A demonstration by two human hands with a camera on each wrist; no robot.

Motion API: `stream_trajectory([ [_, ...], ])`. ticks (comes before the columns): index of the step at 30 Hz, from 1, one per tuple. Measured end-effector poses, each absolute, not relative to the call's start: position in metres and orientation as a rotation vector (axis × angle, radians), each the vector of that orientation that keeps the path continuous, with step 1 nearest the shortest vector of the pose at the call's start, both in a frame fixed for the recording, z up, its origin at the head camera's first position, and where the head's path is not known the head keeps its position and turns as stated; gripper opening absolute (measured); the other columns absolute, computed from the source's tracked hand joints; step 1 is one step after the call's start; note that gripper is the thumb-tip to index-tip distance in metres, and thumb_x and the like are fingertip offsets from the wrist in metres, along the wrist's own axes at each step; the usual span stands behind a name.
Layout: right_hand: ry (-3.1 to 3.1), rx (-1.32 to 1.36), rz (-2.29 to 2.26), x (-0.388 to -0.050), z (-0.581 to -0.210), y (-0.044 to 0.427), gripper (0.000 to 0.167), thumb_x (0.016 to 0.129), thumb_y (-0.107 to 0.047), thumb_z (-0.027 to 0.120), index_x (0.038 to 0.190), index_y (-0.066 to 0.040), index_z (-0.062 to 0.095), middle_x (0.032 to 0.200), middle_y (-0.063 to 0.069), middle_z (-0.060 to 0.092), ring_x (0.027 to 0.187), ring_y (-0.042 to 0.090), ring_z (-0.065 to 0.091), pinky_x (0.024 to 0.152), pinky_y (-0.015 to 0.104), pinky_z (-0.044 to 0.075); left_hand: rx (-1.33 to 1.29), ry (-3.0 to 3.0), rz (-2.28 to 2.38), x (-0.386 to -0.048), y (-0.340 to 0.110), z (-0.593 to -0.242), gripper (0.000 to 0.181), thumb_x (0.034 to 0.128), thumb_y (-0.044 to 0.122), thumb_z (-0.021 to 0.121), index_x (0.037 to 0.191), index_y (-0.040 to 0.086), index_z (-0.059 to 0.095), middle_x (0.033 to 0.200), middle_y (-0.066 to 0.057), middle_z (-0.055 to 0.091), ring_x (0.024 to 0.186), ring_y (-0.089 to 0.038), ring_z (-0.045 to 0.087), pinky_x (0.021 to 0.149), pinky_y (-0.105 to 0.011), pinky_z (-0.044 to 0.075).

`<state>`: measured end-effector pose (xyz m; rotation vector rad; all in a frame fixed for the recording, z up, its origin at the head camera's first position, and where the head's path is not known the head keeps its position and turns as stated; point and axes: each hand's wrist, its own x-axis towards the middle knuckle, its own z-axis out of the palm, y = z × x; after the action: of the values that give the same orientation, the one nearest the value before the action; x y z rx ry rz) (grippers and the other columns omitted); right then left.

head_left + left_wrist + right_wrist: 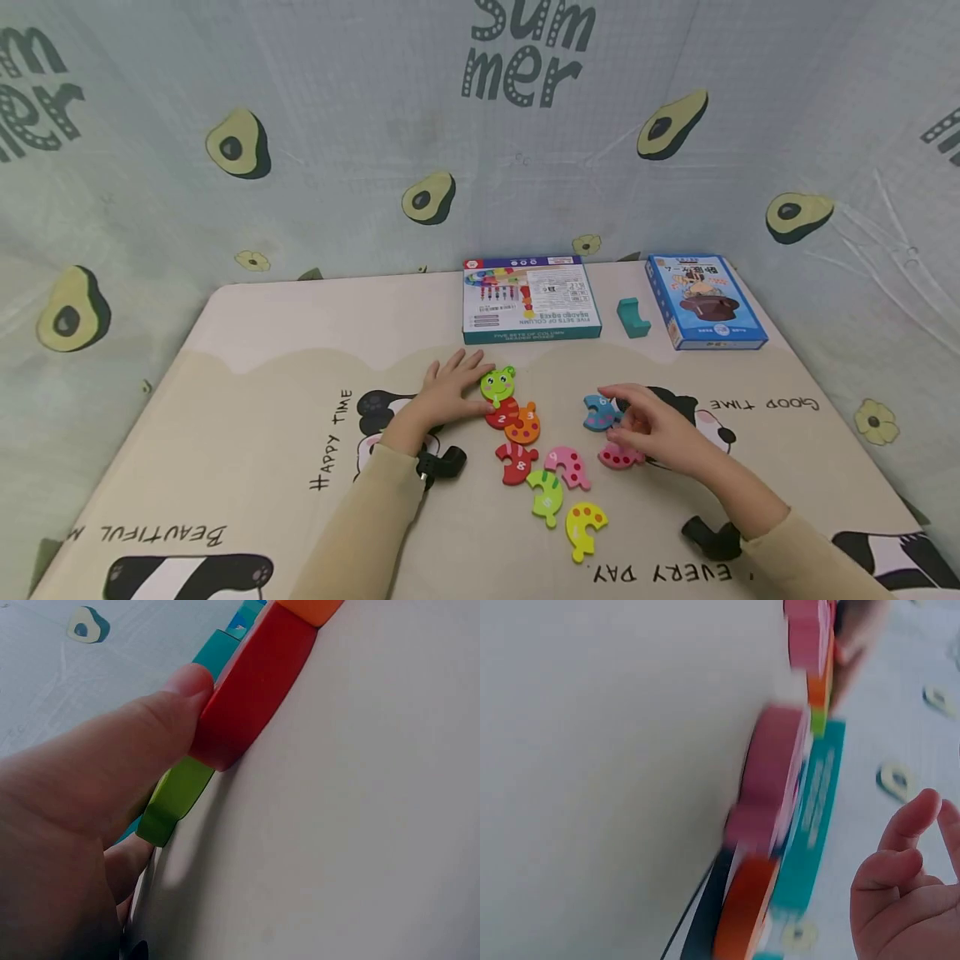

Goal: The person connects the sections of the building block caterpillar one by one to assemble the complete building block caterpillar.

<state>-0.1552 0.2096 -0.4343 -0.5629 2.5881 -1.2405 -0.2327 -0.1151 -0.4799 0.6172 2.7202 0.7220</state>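
Observation:
My left hand [450, 395] lies with fingers spread beside a joined row of wooden caterpillar puzzle pieces. Its thumb touches the side of the red number 2 piece [251, 690], and its fingers reach along the green smiling head piece [497, 385]. An orange number 3 piece [523, 427] adjoins the red one. My right hand [663, 432] hovers with loosely bent fingers, thumb and forefinger apart, nothing visible between them. Closest to it are a blue piece [599, 413] and a pink piece [618, 455]. An orange piece [744, 911] shows below it in the right wrist view only.
Nearer me lie a red number 8 piece [516, 463], a pink number 9 piece [570, 468], a light green piece [548, 497] and a yellow piece [582, 529]. A flat toy box [531, 304], a teal block [633, 318] and a blue box [707, 302] stand at the back.

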Motion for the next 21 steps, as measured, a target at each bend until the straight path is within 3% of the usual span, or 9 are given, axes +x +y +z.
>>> stream_trajectory([
  [10,2.596,-0.464,-1.269,-0.156,-0.435,0.233,0.057,0.085,-0.019,0.063,0.135,-0.005,0.038,0.099,0.017,0.045,0.067,0.015,0.054,0.055,0.021,0.044,0.604,2.71,0.712,-0.23,-0.115,-0.48,0.071,0.0784,0.053,0.06,0.14,0.028,0.035,0.153,0.003,0.017,0.142,-0.023,0.0,0.11,-0.055,-0.005],
  [21,2.612,-0.569,-1.219,-0.153,-0.44,0.229,0.056,0.083,-0.013,0.065,0.133,-0.007,0.042,0.103,0.011,0.047,0.069,0.006,0.045,0.054,0.018,0.041,0.612,2.723,0.725,-0.234,-0.114,-0.479,0.071,0.0779,0.05,0.062,0.14,0.027,0.036,0.152,0.002,0.018,0.142,-0.024,0.002,0.109,-0.055,-0.005],
])
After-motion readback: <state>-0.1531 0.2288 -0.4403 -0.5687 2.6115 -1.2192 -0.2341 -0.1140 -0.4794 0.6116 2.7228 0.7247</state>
